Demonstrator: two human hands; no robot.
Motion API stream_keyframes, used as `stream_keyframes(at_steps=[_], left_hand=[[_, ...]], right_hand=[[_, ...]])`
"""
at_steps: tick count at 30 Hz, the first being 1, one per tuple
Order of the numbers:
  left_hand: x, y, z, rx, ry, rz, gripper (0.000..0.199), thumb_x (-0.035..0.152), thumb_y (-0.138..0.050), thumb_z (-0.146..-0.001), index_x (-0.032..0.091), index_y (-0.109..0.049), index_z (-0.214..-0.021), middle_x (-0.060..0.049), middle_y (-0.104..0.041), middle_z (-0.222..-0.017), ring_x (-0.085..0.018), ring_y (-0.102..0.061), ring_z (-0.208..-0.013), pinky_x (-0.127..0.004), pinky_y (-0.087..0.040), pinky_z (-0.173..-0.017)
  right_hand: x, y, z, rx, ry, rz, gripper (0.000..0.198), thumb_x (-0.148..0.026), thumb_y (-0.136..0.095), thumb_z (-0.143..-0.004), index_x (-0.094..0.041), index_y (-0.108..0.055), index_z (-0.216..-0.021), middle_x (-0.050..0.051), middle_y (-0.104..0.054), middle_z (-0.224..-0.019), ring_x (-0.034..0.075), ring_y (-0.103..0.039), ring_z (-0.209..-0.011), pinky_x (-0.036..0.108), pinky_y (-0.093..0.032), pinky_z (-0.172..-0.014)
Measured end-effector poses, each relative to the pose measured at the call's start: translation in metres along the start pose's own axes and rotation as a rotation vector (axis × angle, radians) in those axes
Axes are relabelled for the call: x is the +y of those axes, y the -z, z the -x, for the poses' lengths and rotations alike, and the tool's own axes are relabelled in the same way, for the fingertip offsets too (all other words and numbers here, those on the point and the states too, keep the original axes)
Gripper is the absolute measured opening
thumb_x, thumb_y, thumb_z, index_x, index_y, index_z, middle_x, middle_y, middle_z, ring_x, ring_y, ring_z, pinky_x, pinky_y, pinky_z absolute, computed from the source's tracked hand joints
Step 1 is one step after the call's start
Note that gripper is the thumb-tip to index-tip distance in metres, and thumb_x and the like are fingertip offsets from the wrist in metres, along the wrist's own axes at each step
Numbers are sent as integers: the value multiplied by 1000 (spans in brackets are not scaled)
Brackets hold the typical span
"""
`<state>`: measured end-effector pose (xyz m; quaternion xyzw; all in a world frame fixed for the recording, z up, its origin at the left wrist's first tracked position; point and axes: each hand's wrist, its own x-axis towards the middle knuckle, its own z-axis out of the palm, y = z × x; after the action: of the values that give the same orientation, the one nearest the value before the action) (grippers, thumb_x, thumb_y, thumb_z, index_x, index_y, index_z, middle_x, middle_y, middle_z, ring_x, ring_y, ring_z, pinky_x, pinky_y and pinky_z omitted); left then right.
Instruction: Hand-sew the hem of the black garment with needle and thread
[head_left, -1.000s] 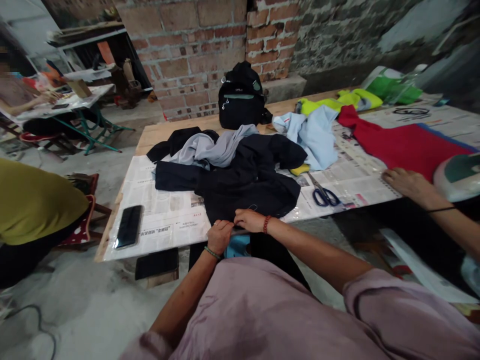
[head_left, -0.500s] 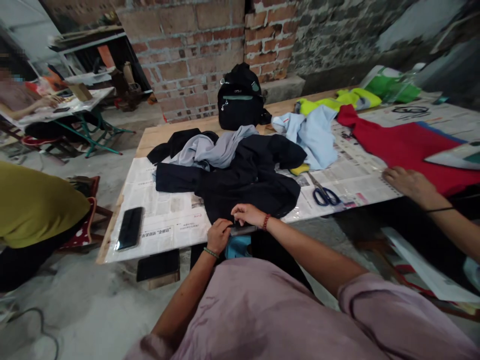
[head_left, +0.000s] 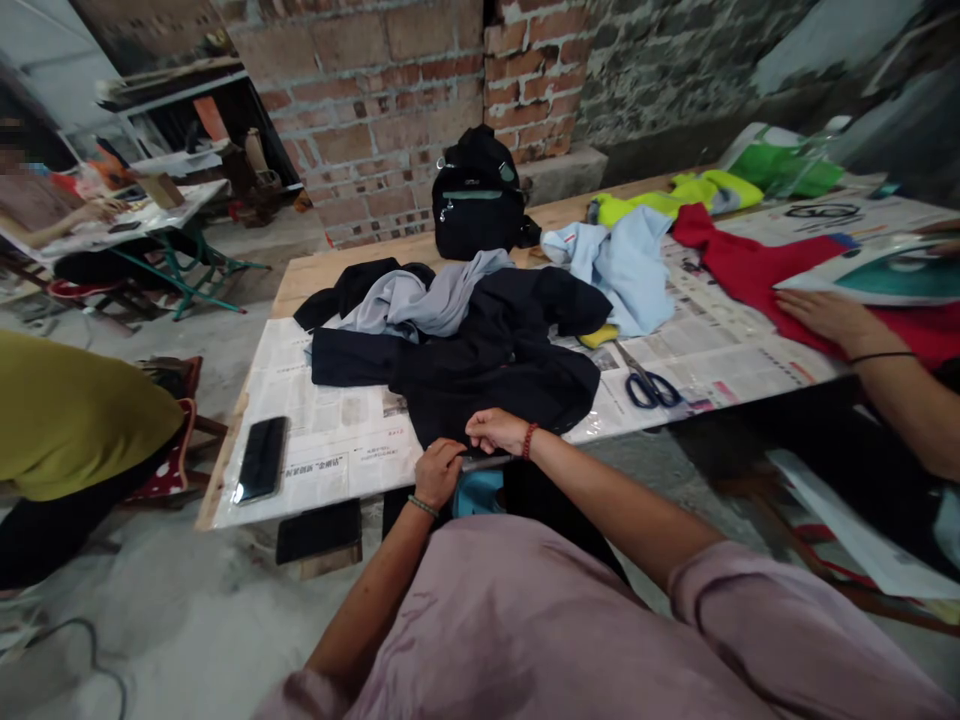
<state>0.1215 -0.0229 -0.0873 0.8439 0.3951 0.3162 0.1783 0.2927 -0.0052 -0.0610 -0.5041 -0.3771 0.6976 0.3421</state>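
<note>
A dark navy garment [head_left: 499, 375] lies crumpled across the table, its near edge reaching the front. My left hand [head_left: 439, 472] is closed on that edge of the garment, fingers pinched together. Close beside it, just above the cloth, my right hand [head_left: 496, 430] is closed in a pinch. Whatever sits between its fingertips is too small to make out. A grey cloth [head_left: 435, 300] lies against the far side of the garment. To the right rest blue-handled scissors [head_left: 651, 388] and a light blue cloth [head_left: 619, 265].
A phone [head_left: 261, 458] lies near the table's left edge and a black backpack [head_left: 480, 205] stands at the back. On the right, a co-worker's hand [head_left: 832, 318] touches a red garment [head_left: 739, 255] beside an iron [head_left: 892, 270]. Another person [head_left: 75, 410] sits at left.
The co-worker's iron has slid left over the red garment, close to that person's hand. My two hands stay at the garment's edge, with the right one barely shifted.
</note>
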Motion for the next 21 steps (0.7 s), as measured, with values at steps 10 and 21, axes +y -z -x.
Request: stream_keyframes(at_steps=[10,21], left_hand=[[-7,-5,3,-45,-89,-67,24,10,-54,-70,21,-62,-90,-2,-62,-88,-14,-55,-84,-27,-47,-76],[-6,-3,1,-44,4,-15,24,8,-52,-71,22,-63,-88,-2,-60,-89,-13,-56,-82,-26,-47,-75]], right_hand=[[-4,-6,1,138,-32,394,10,-17,-58,-71,-14,-53,-62,-8,-43,-34,4,-38,-28,14,-25,-29],[-7,-8,-4,266,-5,592,15,-27,-57,-72,-15,-55,-63,-8,-40,-35,4,-37,-29,16,-26,-33]])
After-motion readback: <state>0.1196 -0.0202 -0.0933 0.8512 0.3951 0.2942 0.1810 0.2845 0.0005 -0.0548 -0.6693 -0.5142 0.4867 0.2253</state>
